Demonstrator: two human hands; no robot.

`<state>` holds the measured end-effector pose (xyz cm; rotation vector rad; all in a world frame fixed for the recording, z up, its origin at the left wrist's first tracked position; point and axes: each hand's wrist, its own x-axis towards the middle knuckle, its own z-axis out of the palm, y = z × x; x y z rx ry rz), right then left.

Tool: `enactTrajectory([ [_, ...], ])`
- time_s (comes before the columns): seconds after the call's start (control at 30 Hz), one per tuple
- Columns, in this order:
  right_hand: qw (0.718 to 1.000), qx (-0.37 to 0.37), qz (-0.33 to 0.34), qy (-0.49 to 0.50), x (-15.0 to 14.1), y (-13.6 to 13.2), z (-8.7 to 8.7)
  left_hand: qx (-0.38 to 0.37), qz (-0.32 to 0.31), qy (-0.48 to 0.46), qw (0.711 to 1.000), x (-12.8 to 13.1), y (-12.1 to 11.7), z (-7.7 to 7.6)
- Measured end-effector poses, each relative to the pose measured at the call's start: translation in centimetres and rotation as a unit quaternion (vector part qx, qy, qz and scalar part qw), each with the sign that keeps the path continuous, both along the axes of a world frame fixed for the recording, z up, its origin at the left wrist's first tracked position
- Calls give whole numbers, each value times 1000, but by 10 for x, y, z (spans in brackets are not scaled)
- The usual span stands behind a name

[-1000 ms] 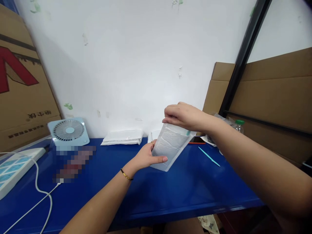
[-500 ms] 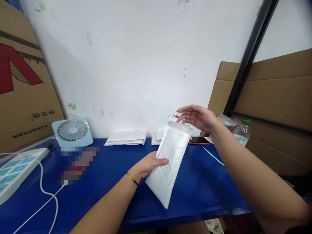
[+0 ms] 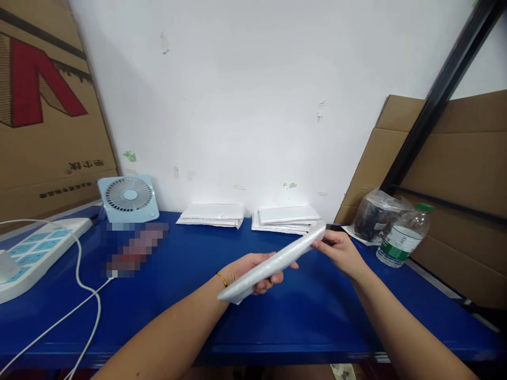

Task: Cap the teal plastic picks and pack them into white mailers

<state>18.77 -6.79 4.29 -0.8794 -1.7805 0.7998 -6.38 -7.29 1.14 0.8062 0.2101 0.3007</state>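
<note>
A white padded envelope (image 3: 273, 265) is held above the blue table, tilted up to the right and seen nearly edge-on. My left hand (image 3: 261, 272) grips it around its lower middle, fingers curled beneath it. At its upper right end, my right hand (image 3: 335, 248) pinches the edge between thumb and fingers. Behind it, two stacks of white envelopes lie against the wall: a left stack (image 3: 212, 214) and a right stack (image 3: 283, 217). The right stack is partly hidden by the held envelope.
A light blue fan (image 3: 129, 199) and a white power strip (image 3: 39, 264) with cables sit at the left of the blue table (image 3: 190, 327). At right stand a green-capped bottle (image 3: 404, 237) and a plastic-wrapped dark item (image 3: 372, 216). Cardboard (image 3: 467, 200) leans on both sides.
My right hand has come down from above the envelope's open end and now grips that end. The envelope has turned from showing its broad face to nearly edge-on. The view has shifted.
</note>
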Motion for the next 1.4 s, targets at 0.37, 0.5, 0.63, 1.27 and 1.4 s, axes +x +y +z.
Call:
enactTrajectory([
  [0.37,900,-137,-363,-198,32,147,26,-145,430,-101,885,-23,45,-2],
  [0.5,857,-53,-437,-269,13,159,12,-182,532,-36,826,-29,61,-13],
  [0.63,848,178,-331,-375,-56,149,1,-192,580,-34,791,-32,71,-21],
  [1.27,984,136,-110,32,-153,97,16,-94,570,-165,799,-38,62,3],
  [1.4,944,-126,-109,286,-132,70,-3,-33,613,-211,761,-34,48,24],
])
